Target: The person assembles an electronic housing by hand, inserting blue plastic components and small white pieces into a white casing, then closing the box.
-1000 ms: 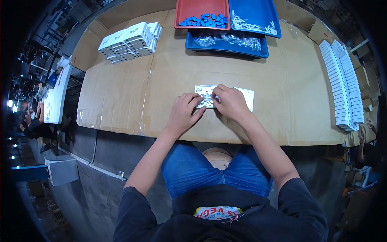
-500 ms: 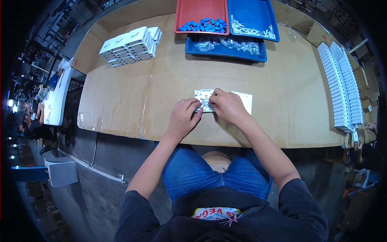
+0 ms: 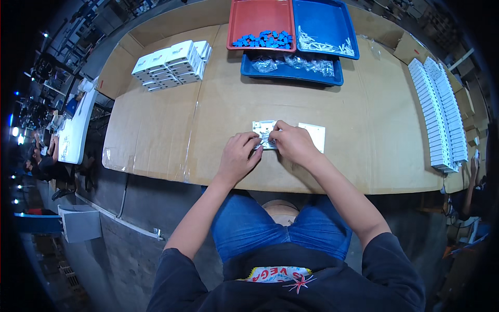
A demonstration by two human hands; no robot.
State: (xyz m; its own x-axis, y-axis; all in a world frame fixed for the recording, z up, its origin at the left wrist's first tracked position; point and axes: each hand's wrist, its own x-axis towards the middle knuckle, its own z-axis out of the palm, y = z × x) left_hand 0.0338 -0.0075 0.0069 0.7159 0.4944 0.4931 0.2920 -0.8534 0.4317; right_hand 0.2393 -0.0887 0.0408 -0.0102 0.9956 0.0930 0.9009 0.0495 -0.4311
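Observation:
A shallow white plastic housing (image 3: 264, 126) with small parts inside lies on the cardboard-covered table in front of me. At its left and near edge, my left hand (image 3: 240, 156) has thumb and fingers closed on it. My right hand (image 3: 294, 144) reaches over its right side, fingertips pinched together inside; whatever they pinch is too small and hidden to make out. Partly behind the right hand lies a flat white plastic cover (image 3: 316, 136).
Beyond stand a red tray (image 3: 261, 21) of blue pieces and a blue tray (image 3: 325, 23) of white sticks, above a lower blue tray (image 3: 291, 79) with clear bags. White boxes (image 3: 171, 63) are stacked left; rows of white housings (image 3: 434, 114) stand right, near another person's arm (image 3: 473, 179).
The whole view has shifted slightly, so the table sits a little lower. Both hands stay at the housing, with only small finger movement. The right hand uncovers more of the white cover.

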